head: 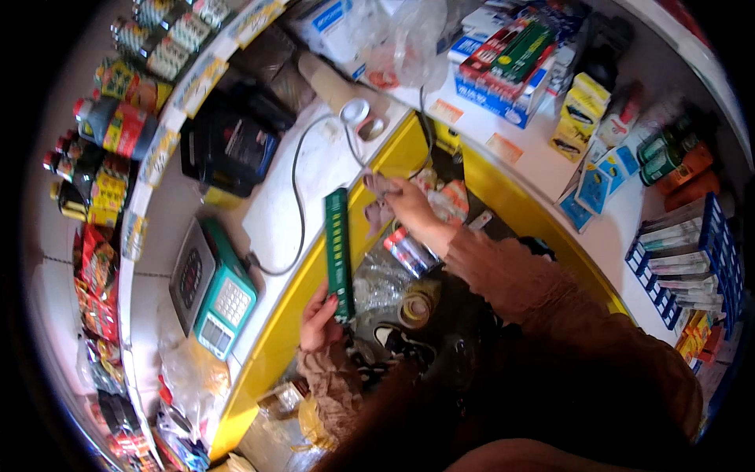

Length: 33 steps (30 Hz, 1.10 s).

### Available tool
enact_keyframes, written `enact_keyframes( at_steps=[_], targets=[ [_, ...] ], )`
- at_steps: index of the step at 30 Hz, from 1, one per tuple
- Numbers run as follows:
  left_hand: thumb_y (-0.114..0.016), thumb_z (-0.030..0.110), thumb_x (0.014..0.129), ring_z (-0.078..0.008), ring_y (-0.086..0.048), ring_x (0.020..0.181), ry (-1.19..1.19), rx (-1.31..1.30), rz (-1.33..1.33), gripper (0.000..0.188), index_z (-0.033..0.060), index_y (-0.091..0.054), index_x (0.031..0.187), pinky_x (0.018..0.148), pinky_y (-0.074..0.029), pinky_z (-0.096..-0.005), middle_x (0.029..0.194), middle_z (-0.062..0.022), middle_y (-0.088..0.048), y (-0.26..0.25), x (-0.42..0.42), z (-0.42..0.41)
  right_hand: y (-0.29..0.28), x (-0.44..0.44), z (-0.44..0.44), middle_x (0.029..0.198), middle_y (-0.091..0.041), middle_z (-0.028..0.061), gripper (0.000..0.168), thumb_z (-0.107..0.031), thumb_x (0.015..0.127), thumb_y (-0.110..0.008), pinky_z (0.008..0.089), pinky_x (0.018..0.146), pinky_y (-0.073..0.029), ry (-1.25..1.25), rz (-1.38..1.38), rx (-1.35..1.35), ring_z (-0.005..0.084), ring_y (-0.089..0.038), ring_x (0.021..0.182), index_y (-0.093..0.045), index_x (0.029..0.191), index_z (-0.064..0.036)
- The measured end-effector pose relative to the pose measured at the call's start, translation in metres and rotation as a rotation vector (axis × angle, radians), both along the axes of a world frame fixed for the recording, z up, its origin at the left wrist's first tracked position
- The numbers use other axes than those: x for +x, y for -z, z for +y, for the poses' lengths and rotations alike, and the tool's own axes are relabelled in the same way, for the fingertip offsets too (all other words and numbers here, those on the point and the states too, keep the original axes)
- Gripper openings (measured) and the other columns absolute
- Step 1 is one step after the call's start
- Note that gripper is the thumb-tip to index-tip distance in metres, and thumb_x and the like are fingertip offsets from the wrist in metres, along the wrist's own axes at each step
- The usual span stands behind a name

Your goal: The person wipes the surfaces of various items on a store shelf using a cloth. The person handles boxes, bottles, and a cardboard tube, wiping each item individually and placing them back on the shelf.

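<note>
My left hand (321,323) grips the lower end of a long, narrow green carton (338,251) with yellow printing. The carton points away from me, in front of the yellow edge of the white counter (274,203). To its right, my right hand (417,211) is closed on a crumpled, pinkish-grey cloth (377,203) that hangs from the fingers. Below that hand lies a shiny red-and-blue package (410,252). Farther down are clear plastic wrap (377,283) and a roll of tape (416,309).
On the left counter stand a green electronic scale (221,295) with a cable and a black jug (230,144). Bottles (118,127) line the shelf beyond. Stacked boxes (501,65) and a blue rack (687,259) occupy the right counter. A dark shoe (407,342) shows below.
</note>
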<state>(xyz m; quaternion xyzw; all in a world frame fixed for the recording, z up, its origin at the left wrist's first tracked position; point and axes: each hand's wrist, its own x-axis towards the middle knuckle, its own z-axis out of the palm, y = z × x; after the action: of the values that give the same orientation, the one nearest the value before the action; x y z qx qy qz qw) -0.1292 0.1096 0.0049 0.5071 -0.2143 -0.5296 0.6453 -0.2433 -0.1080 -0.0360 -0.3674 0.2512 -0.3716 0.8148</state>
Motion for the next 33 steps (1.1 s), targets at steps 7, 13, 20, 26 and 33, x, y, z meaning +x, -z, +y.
enact_keyframes(
  at_steps=[7,13,20,26,33],
  targets=[
    [-0.056,0.005,0.076,-0.0187,-0.048,0.105,0.245,-0.092,-0.211,0.055,-0.0094,-0.032,0.123,0.090,-0.036,-0.0290,0.116,-0.0154,-0.049,-0.099,-0.015,-0.115,-0.021,-0.008,0.022,0.067,-0.057,0.0079,0.022,-0.020,0.086,-0.045,0.0319,0.043,-0.043,-0.199,0.140,-0.160,0.0159,-0.053,0.045,-0.054,0.096,-0.003],
    [-0.056,0.006,0.079,-0.0154,-0.056,0.090,0.556,-0.090,-0.291,0.046,-0.0001,-0.040,0.122,0.074,-0.046,-0.0270,0.102,-0.0085,-0.057,-0.139,-0.067,-0.268,-0.025,-0.019,0.016,0.086,-0.060,0.0079,0.027,0.004,0.076,-0.042,0.0270,0.061,-0.044,-0.333,0.275,-0.462,0.0149,-0.056,0.071,-0.050,0.101,0.000],
    [-0.056,0.001,0.078,-0.0159,-0.059,0.082,0.544,0.006,-0.494,0.041,0.0029,-0.046,0.118,0.072,-0.049,-0.0281,0.094,-0.0088,-0.060,-0.129,-0.078,-0.371,-0.044,-0.049,0.020,0.091,-0.051,0.0171,0.028,-0.004,0.074,-0.047,0.0357,0.069,-0.045,-0.306,0.525,-0.933,0.0296,-0.054,0.082,-0.047,0.102,-0.004],
    [-0.056,0.002,0.079,-0.0208,-0.058,0.086,0.641,0.016,-0.466,0.042,0.0020,-0.045,0.119,0.076,-0.050,-0.0312,0.098,-0.0137,-0.057,-0.115,-0.090,-0.412,0.007,-0.027,0.031,0.088,-0.051,0.0134,0.022,-0.003,0.073,-0.046,0.0317,0.060,-0.049,-0.261,0.714,-1.290,0.0272,-0.053,0.077,-0.047,0.094,0.002],
    [-0.057,0.001,0.077,-0.0189,-0.058,0.084,0.569,0.062,-0.646,0.040,-0.0002,-0.048,0.115,0.073,-0.050,-0.0272,0.094,-0.0124,-0.058,-0.103,-0.094,-0.424,0.009,-0.022,0.041,0.078,-0.049,0.0123,0.017,-0.006,0.068,-0.050,0.0301,0.052,-0.047,-0.181,0.785,-1.504,0.0258,-0.051,0.070,-0.050,0.084,0.001]
  ],
)
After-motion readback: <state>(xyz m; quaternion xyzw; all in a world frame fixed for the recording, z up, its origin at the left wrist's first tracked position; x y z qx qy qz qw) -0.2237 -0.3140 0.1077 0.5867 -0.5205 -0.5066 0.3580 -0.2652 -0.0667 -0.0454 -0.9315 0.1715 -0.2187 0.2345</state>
